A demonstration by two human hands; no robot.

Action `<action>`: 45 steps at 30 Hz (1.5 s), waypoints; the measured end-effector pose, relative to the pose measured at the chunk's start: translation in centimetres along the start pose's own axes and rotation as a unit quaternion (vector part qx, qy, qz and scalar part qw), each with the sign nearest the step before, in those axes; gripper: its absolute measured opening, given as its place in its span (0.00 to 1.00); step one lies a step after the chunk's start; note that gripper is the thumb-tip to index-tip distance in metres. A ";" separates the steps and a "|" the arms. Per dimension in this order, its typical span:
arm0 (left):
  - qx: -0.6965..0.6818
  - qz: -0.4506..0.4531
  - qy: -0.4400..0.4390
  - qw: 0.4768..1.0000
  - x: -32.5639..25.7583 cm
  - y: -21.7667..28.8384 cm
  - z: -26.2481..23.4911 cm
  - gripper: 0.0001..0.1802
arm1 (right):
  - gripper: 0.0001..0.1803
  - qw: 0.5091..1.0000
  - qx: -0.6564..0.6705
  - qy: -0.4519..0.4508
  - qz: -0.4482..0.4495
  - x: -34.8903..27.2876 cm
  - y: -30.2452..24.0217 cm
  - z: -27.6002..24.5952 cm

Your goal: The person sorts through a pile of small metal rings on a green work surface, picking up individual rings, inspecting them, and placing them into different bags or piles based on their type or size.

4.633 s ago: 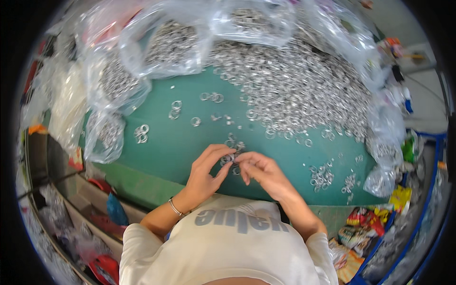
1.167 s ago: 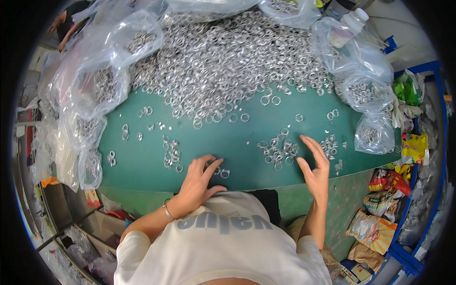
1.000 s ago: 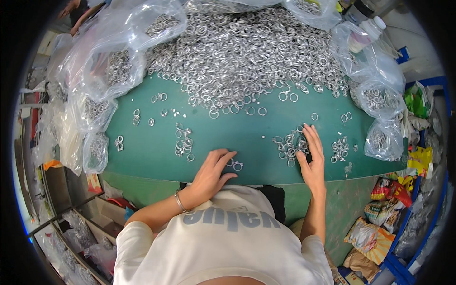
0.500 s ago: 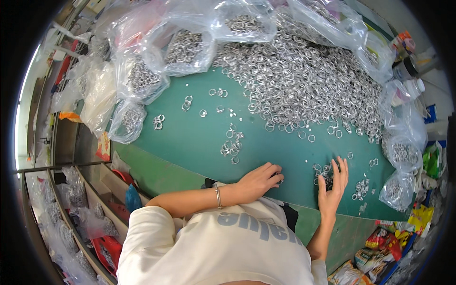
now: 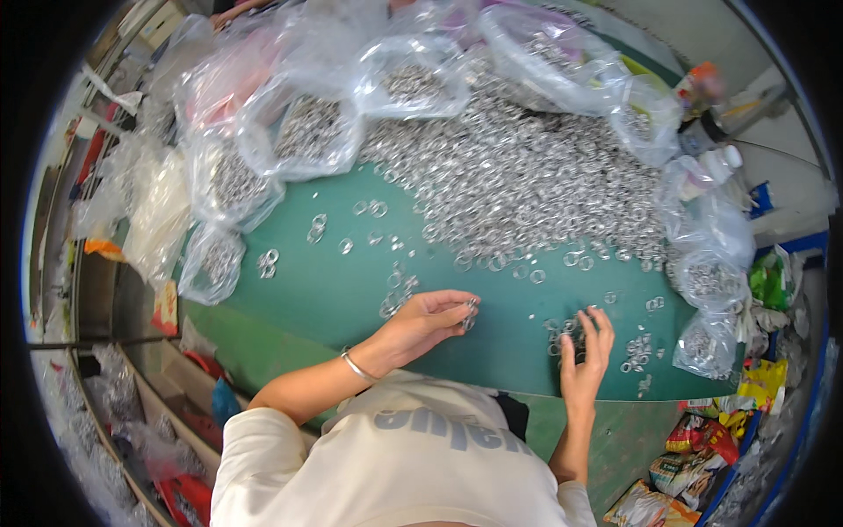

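Raised slightly from the green tabletop [image 5: 509, 351], my left hand [image 5: 421, 323] pinches a few silver metal rings [image 5: 471, 314] between thumb and fingertips. My right hand [image 5: 587, 360] has its fingers apart around the near side of a small cluster of rings [image 5: 555, 330], partly hidden by the hand. To the right of that hand lies another small group of rings [image 5: 634, 353]. Several loose rings [image 5: 392, 303] are spread just beyond my left hand. A large heap of the same rings [image 5: 536, 180] covers the far part of the table.
Clear plastic bags of rings line the table's rim, among them one at the far side [image 5: 411, 86], one at the left [image 5: 212, 263] and one at the right [image 5: 705, 342]. A white bottle [image 5: 722, 162] stands at right. Colourful packets [image 5: 698, 465] fill a lower shelf.
My left hand has come up off the tabletop and turned, with rings now showing at its fingertips. My right hand stays by the small cluster, fingers a little more bent. The whole view has shifted.
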State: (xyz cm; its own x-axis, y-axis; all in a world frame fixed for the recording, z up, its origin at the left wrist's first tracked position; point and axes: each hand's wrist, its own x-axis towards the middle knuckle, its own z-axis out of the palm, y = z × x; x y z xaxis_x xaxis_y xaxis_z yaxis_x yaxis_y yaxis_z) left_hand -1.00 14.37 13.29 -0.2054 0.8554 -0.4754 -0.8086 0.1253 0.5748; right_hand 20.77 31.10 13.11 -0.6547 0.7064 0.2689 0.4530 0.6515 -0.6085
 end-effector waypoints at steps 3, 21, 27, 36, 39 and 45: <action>0.055 -0.010 -0.025 0.998 2.3 1.9 1.6 0.16 | 0.20 1.000 -0.004 0.018 0.014 0.0 0.9 -0.4; -0.174 -0.071 -0.281 0.941 20.4 10.4 14.7 0.16 | 0.24 0.986 0.120 0.101 0.059 -1.4 4.3 -0.1; -0.150 -0.089 -0.292 0.940 20.5 10.5 13.9 0.16 | 0.22 0.985 0.123 0.099 0.067 -1.4 4.2 -0.3; 0.496 0.468 -0.091 0.726 22.8 13.1 19.1 0.16 | 0.21 0.984 0.127 0.102 0.067 -1.2 4.3 -0.3; 0.534 0.564 -0.039 0.629 25.2 14.5 20.8 0.16 | 0.20 0.984 0.130 0.101 0.063 -1.1 4.1 -0.2; 0.552 0.584 -0.050 0.593 27.9 14.7 21.3 0.18 | 0.20 0.982 0.133 0.113 0.070 -0.9 4.4 -0.4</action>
State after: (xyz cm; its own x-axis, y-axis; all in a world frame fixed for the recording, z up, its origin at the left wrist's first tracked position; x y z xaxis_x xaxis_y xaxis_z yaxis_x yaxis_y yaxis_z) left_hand -6.88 50.76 22.64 -0.1920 0.7014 0.6864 0.7176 -0.3768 0.5857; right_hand 23.58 33.37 10.48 -0.4318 0.8474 0.3090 0.3362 0.4691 -0.8167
